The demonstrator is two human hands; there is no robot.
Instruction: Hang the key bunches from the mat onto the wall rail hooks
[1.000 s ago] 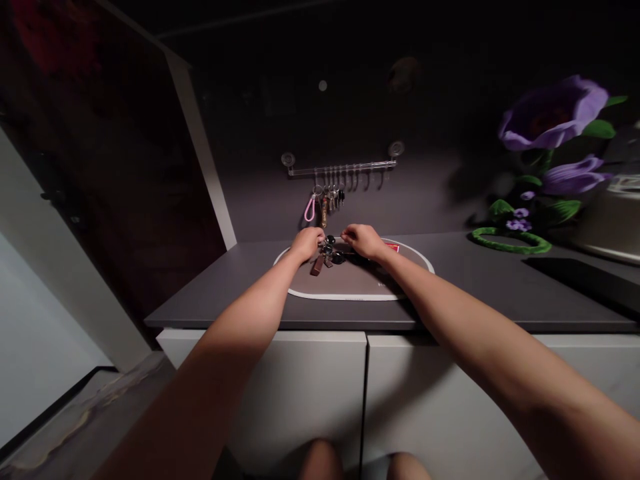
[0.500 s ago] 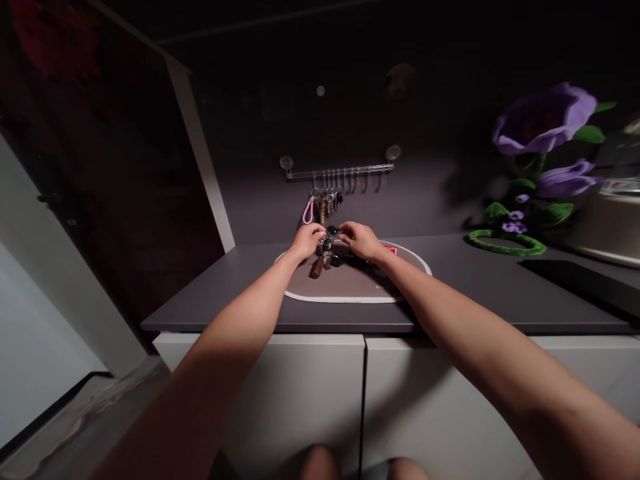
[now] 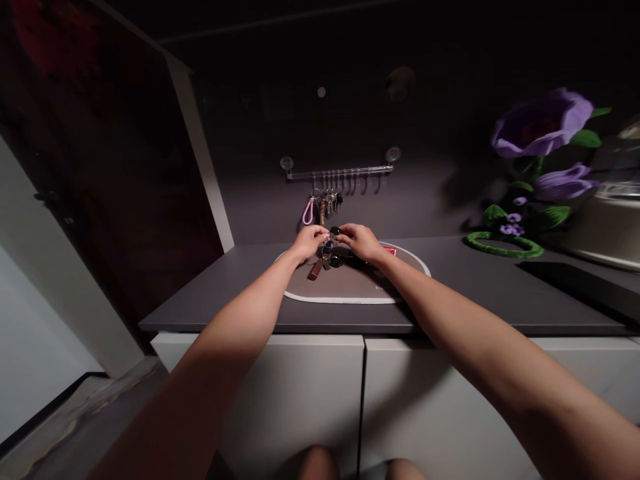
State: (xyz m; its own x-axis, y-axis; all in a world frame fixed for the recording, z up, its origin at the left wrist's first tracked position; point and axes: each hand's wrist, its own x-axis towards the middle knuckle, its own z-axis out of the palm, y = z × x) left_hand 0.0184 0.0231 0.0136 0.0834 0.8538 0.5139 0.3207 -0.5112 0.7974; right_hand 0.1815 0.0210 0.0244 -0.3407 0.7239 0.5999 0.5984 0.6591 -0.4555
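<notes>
My left hand (image 3: 311,242) and my right hand (image 3: 361,241) meet above an oval taupe mat with a white rim (image 3: 345,300). Between them is a bunch of keys on a ring (image 3: 327,248), pinched by the fingers of both hands. My right fingers are on a black key head (image 3: 335,231), and my left fingers are at a small metal ring (image 3: 327,237). A brown leather fob (image 3: 315,270) hangs from the bunch and rests on the mat. Part of the bunch is hidden by my fingers.
Above the mat, a clear wall rail with hooks (image 3: 340,173) carries several keys and a pink loop (image 3: 309,212). A dark grey countertop (image 3: 225,293) runs below it. Large purple artificial flowers (image 3: 543,123) and a steel pot (image 3: 607,230) stand right.
My hands have moved closer together, and the black key head has risen between my fingers. The brown fob now lies flatter on the mat, and the view has shifted slightly.
</notes>
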